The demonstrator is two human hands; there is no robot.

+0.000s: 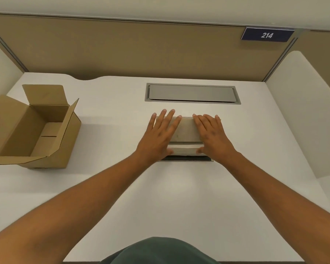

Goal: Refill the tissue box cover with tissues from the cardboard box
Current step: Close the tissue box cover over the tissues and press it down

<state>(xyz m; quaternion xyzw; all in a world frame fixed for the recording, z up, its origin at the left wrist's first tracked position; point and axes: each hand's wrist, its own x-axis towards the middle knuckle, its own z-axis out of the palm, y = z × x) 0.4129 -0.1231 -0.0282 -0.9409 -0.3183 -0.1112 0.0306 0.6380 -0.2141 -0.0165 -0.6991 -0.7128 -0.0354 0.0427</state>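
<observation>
— Where are the hands?

— The left hand (161, 133) lies flat, fingers spread, on the left end of the tissue box cover (185, 130). The right hand (211, 133) lies flat on the right end, its thumb touching the white tissues (184, 148) at the cover's near side. Neither hand is closed around anything; both press palm-down.

— And the cover itself?

— It sits mid-desk (179, 197), a beige slab over the white stack, with a dark base strip (187, 158) showing just in front.

— The cardboard box?

— The cardboard box (34, 128) stands well apart at the left edge, flaps open, interior bare as far as can be seen. Beyond the cover is a grey cable hatch (191, 93), and a blue plate (267, 34) reading 214 hangs on the partition.
</observation>
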